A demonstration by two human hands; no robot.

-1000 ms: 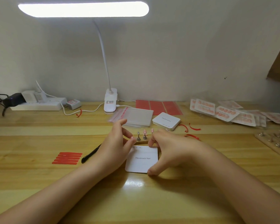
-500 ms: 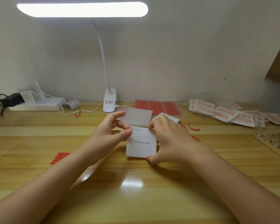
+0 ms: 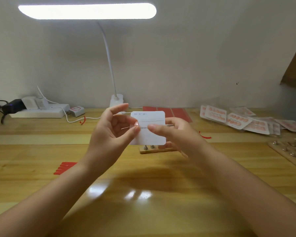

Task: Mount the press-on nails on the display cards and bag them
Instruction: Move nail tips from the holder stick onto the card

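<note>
**Card up in both hands over the desk**

Head cam only, so one view to go through. Containers first: over on the right there's a loose pile of clear bags [image 3: 236, 119], flat and glossy, each with a white card of peachy-pink nails inside, overlapping each other on the wooden table [image 3: 41, 151]. Just below the card in hand, a small wooden block [image 3: 154, 150] has a couple of little metal studs standing in it. At the far right edge a longer wooden strip [image 3: 288, 151] carries more metal studs.

The display card [image 3: 149, 128] is lifted off the table, upright and facing the camera. It's white, matte, roughly square with rounded corners, with a thin line across the upper half, tiny print at the top left and partly covered dark lettering in the middle. The left hand [image 3: 113, 132] pinches its left edge between thumb and a finger, other fingers loosely fanned up; something small, pink and shiny sits right at that pinch, can't tell exactly what. The right hand [image 3: 174, 132] grips the right side, thumb across the front, fingers curled behind.

Other bits: red strips [image 3: 65, 167] left of the arms, a red sheet [image 3: 176, 112] behind the card, white power strip [image 3: 39, 111] at back left, and a white gooseneck lamp [image 3: 87, 11] glowing overhead.
</note>
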